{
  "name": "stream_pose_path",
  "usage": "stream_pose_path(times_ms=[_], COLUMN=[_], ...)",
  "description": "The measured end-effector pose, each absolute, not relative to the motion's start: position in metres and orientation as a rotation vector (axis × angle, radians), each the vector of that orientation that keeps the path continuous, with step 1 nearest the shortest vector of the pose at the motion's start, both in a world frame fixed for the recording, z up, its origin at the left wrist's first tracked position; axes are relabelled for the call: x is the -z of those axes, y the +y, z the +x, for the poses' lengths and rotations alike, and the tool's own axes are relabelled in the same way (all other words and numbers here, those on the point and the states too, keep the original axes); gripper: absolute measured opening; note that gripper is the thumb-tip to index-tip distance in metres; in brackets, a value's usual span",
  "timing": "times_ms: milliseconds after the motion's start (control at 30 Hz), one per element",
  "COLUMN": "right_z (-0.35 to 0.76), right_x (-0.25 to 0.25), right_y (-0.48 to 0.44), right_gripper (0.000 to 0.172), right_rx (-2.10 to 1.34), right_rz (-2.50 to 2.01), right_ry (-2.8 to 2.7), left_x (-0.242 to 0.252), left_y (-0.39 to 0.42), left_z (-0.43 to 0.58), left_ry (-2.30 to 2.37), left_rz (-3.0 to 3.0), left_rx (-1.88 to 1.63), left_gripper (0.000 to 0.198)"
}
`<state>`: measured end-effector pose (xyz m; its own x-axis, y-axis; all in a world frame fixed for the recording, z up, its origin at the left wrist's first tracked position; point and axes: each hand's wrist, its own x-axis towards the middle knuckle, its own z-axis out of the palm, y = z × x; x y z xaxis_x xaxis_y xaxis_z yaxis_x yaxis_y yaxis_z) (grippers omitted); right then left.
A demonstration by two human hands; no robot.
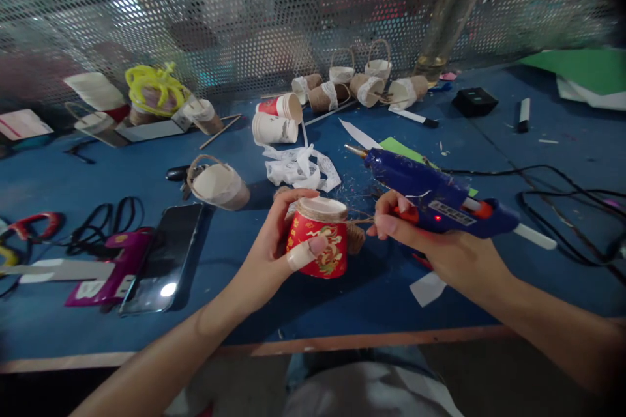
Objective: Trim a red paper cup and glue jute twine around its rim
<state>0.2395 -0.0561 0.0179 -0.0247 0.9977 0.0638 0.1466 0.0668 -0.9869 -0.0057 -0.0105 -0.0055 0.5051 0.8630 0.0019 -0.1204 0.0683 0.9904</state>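
My left hand is closed around a red paper cup with a gold print; a bandage wraps its thumb. Brown twine circles the cup below its rim. From there a strand runs right to the fingertips of my right hand. That same hand also grips a blue hot glue gun, its nozzle pointing up and left and a small red light lit on its side. A twine ball sits partly hidden behind the cup. White lace ribbon lies in a heap just beyond.
A finished twine basket, a phone and a purple glue gun lie on the left. Several twine-covered cups stand or lie near the perforated metal screen. A black cord loops at right; a bottle stands behind.
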Motion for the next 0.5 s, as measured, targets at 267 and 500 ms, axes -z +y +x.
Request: stream_pose_path(times_ms=[267, 500], right_z=[0.2420, 0.2376], right_x=[-0.0072, -0.0138], right_y=[-0.0540, -0.0538], right_gripper=[0.019, 0.023], right_rx=[-1.249, -1.187], right_rz=[-1.143, -1.302], right_ry=[-1.230, -1.293], left_x=[0.0049, 0.0026], left_y=[-0.0132, -0.0159], left_z=[-0.0041, 0.0000], left_ry=[0.759, 0.721], left_rz=[1.294, 1.164], left_rx=[-0.877, -0.852], left_gripper=[0.045, 0.043])
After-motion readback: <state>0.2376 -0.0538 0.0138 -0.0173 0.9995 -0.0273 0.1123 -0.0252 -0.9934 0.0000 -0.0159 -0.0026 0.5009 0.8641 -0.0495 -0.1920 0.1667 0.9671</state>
